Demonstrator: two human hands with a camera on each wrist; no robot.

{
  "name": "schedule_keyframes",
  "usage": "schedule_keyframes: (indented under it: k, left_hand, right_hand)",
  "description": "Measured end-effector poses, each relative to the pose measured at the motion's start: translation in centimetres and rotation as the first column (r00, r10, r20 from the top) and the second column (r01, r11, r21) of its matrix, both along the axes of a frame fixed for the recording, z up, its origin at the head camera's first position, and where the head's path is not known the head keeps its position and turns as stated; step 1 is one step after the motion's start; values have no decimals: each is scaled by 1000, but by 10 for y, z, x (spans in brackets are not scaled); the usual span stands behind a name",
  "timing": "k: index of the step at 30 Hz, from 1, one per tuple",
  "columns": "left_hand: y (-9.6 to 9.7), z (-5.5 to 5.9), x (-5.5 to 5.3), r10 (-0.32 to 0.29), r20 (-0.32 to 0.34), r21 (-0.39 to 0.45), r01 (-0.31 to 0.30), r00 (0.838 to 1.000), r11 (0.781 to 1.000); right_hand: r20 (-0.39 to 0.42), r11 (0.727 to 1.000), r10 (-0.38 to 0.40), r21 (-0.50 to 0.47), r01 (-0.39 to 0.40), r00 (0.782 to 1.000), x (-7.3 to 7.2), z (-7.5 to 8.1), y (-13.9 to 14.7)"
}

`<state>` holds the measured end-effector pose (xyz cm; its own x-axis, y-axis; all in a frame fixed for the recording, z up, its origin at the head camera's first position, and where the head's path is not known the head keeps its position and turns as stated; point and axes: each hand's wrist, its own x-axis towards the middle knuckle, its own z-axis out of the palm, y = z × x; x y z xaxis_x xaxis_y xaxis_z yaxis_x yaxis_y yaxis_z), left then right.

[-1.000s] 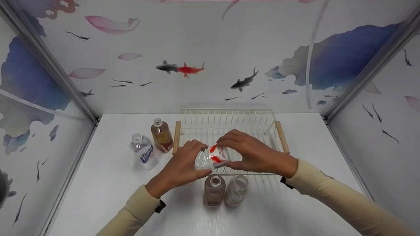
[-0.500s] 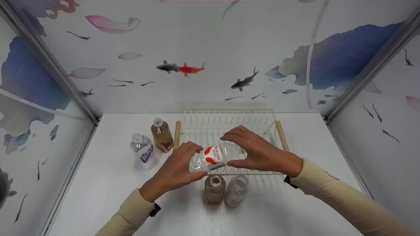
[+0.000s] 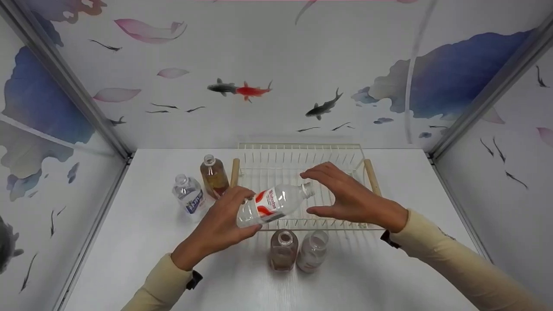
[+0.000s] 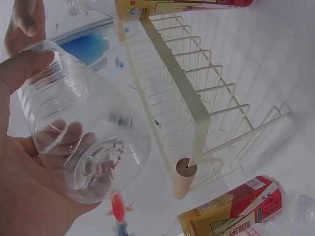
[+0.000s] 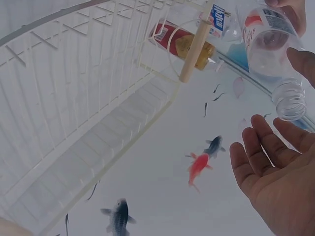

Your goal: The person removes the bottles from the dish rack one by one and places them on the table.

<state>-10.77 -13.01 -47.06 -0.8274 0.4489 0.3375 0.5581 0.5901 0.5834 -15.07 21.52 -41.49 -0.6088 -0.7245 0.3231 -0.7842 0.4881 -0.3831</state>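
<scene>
A clear plastic bottle with a red-and-white label lies tilted in the air over the rack's front, its uncapped neck pointing right. My left hand grips it around the base, thumb on the near side and fingers on the far side. In the left wrist view, the bottle's ribbed base sits between thumb and fingers. Just right of the neck is my right hand, its fingers and thumb spread apart and holding nothing. The right wrist view shows the open neck close above those fingers.
Behind the bottle stands a cream wire dish rack with wooden handles. To its left are a brown-tinted bottle and a clear bottle with a blue label. Two open bottles, one brownish and one clear, stand in front.
My left hand has drawn the bottle leftward. The right hand has let go of the neck end and moved slightly right, leaving the neck exposed.
</scene>
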Motion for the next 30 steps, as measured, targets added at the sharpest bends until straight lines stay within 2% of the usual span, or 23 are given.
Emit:
schedule_keyframes:
  k: [8,15,22,30]
  left_hand:
    - [-9,0,4,35,42,51,-37,999,998]
    - [-21,-2,10,69,78,109,-77,995,991]
    - [-32,-7,15,97,80,226,-113,992,968]
    - [-44,-19,19,137,59,301,-149,989,942]
  right_hand:
    - [11,999,-19,-51,19,1000,-2,-2,14]
    - [-16,997,-37,-73,36,999,-3,-8,23]
    - [25,994,-77,-79,79,997,-1,-14,35]
    - [72,989,-98,-108,106,993,-3,-22,44]
